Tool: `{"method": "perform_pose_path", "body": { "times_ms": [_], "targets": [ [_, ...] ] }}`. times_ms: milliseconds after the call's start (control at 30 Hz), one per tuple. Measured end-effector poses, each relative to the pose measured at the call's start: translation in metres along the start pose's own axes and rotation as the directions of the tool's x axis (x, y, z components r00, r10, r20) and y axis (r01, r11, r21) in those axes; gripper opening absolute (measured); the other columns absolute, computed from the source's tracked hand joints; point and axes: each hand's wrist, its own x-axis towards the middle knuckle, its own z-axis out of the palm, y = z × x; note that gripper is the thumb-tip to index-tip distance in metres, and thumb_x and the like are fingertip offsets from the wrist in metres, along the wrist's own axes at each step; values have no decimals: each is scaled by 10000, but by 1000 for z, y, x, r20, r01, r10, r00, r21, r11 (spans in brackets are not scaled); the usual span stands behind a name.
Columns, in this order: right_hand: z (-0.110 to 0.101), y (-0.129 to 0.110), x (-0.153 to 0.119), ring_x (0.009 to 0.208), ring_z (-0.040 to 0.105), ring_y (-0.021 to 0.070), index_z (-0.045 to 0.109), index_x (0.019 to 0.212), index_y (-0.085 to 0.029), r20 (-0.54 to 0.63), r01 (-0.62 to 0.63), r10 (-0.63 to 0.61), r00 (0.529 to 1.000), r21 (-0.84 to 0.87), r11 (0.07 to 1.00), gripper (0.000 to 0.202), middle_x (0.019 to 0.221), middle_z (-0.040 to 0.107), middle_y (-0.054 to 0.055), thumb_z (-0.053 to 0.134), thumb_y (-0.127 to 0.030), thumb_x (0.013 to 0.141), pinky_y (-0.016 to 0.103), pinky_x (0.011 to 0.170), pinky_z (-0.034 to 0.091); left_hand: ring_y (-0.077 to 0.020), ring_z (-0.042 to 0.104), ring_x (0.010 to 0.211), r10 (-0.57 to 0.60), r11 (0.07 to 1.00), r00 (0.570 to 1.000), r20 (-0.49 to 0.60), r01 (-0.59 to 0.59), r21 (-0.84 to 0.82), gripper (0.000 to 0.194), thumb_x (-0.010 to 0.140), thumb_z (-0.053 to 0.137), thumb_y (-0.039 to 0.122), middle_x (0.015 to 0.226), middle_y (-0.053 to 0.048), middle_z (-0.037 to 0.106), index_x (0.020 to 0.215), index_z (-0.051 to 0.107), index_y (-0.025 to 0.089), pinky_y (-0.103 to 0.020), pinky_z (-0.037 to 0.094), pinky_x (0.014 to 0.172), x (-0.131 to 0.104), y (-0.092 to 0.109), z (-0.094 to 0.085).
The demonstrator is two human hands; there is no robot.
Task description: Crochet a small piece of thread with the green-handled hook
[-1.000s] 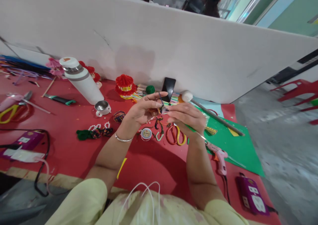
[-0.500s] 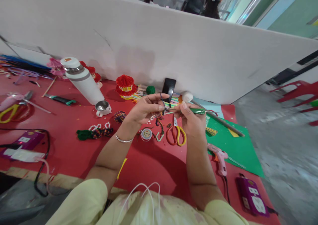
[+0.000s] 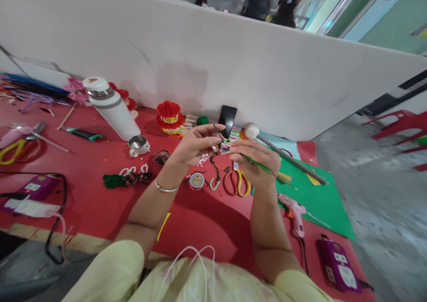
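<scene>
The left hand's [image 3: 195, 147] fingers pinch dark yarn [image 3: 218, 132], probably soft and limp; the right hand's [image 3: 259, 156] grip a green hook [image 3: 260, 165], likely light, stiff, best held mid-handle. Both are above the red surface [image 3: 207, 224], beyond the scissors [image 3: 246, 187].

My top [image 3: 216, 282]: pale yellow, faint pinkish blotches. White cord [image 3: 199, 250] hangs at its front in thin crossing loops. Using the cord as landmark: left sleeve [image 3: 115, 264] to its left, right sleeve [image 3: 298, 282] to its right, both plain pale yellow, ending near the elbows. Forward-left of the cord, thin silver-coloured bangle [image 3: 167, 189] on the wrist of my left hand [image 3: 196, 145].
</scene>
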Motion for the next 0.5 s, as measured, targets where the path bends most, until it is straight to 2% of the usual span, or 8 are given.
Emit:
{"method": "perform_pose_path", "body": {
  "times_ms": [200, 400, 500],
  "targets": [
    [0, 1, -1, 975, 839, 199, 842, 1148, -374, 7, -3, 3, 1000, -12, 1000, 272, 1111, 880, -10, 846, -243, 910, 394, 931, 656, -80, 626, 530, 18, 998, 999, -43, -15, 58, 434, 650, 979, 221, 699, 13, 720, 1053, 828, 158, -192, 495, 495, -2, 3, 4],
    [3, 0, -4, 994, 839, 227, 841, 1133, -402, 11, -49, 50, 999, -65, 997, 253, 1128, 877, -10, 842, -277, 913, 457, 967, 666, -78, 634, 503, 80, 996, 995, -62, -77, 54, 431, 641, 973, 203, 714, 9, 748, 1048, 834, 177, -192, 521, 487, -1, 1, 3],
    [5, 1, -3, 1007, 842, 236, 836, 1147, -402, 17, -7, 9, 1000, -115, 993, 280, 1145, 878, -9, 849, -268, 902, 462, 953, 672, -73, 622, 503, 128, 991, 987, -100, -123, 53, 421, 619, 972, 189, 704, 10, 748, 1016, 833, 177, -188, 513, 479, 0, 1, 4]
  ]
}}
